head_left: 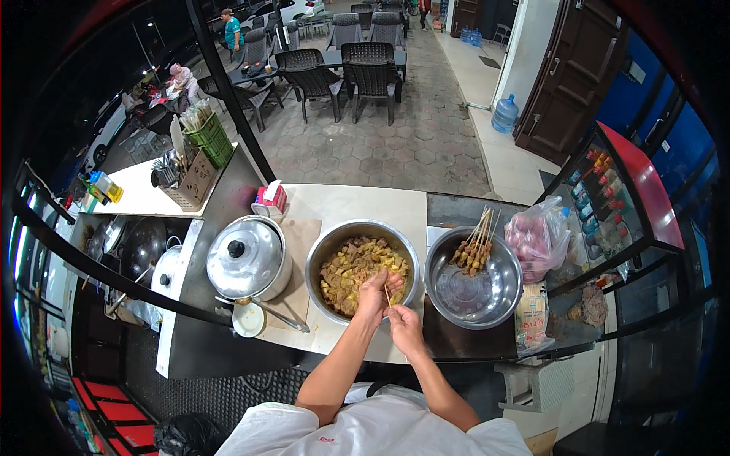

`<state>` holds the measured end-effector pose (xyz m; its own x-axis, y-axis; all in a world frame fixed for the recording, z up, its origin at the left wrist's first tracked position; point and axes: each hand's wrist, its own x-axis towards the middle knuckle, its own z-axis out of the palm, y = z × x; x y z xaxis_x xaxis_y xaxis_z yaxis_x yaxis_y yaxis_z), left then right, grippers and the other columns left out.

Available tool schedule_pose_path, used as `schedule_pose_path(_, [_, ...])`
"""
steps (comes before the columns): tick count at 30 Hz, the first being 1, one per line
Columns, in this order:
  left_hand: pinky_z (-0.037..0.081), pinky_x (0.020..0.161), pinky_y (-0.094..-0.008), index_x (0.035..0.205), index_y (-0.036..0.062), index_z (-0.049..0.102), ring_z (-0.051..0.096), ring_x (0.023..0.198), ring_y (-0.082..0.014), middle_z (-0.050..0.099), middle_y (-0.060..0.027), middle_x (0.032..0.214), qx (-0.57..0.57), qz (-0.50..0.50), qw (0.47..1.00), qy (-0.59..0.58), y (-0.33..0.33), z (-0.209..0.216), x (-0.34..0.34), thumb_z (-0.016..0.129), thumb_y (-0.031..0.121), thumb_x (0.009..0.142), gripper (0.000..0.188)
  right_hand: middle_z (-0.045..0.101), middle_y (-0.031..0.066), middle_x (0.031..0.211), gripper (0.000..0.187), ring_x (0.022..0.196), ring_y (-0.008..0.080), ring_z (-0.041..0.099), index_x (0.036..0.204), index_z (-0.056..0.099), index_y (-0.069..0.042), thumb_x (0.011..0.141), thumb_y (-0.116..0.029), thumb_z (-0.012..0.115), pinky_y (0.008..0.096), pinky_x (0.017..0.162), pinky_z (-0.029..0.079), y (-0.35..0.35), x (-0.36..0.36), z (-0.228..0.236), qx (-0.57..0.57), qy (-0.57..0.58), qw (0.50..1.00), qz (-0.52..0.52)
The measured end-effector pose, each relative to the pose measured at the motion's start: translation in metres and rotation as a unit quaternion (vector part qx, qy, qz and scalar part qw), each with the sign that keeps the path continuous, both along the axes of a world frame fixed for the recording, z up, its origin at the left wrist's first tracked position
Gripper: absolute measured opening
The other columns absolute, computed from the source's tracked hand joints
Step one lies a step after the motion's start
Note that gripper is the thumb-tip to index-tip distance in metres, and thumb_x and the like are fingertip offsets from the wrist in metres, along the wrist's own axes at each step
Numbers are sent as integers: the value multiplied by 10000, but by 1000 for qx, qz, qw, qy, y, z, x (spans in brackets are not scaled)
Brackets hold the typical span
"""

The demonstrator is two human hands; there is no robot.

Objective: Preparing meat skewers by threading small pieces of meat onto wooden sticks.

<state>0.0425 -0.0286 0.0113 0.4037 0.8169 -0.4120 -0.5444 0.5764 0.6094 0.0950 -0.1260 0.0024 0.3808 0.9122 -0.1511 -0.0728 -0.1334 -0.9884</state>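
The right hand (405,332) grips 1 skewer (388,295); I cannot tell what the left hand (372,299) holds. Best pierce meat (350,266) centrally

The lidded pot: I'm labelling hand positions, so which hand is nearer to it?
Left. The left hand is to the right of the lidded pot, over the bowl of meat; the right hand is farther right, at that bowl's near rim.

An open-front food stall or eatery; the counter (380,199) bears a lidded pot (247,262), a bowl (311,270) of cut meat (351,273) and another bowl (475,298) with meat skewers (477,249); cutlery (169,167) stands in a box (199,181) to the left; beyond, dark chairs (370,64) and tables (333,58) stand on paving (411,156).
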Motion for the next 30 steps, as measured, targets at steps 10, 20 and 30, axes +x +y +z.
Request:
schedule_pose_path(10, [496, 792, -313, 963, -43, 566, 616, 845, -208, 628, -150, 931, 20, 4, 1000, 22, -7, -1, 7, 514, 190, 913, 244, 381, -71, 545, 164, 446, 21, 319, 829, 581, -39, 912, -132, 474, 212, 401, 229, 7, 0, -3, 49, -36, 997, -45])
schedule_pose_path(20, [410, 933, -386, 1195, -90, 442, 561, 1002, -291, 579, -211, 1081, 16, -111, 991, -66, 3, 12, -11, 334, 238, 859, 482, 363, -76, 548, 218, 472, 17, 313, 821, 599, -23, 921, -177, 481, 204, 427, 235, -11, 13, 23, -35, 107, 994, -6])
schedule_pose_path(30, [469, 888, -366, 1149, -92, 467, 598, 949, -255, 596, -176, 1037, 115, -85, 990, 13, 8, 18, -18, 473, 162, 911, 349, 360, -67, 504, 241, 421, 25, 303, 903, 610, -7, 927, -202, 471, 206, 393, 236, -17, 17, 22, -13, 110, 993, 47])
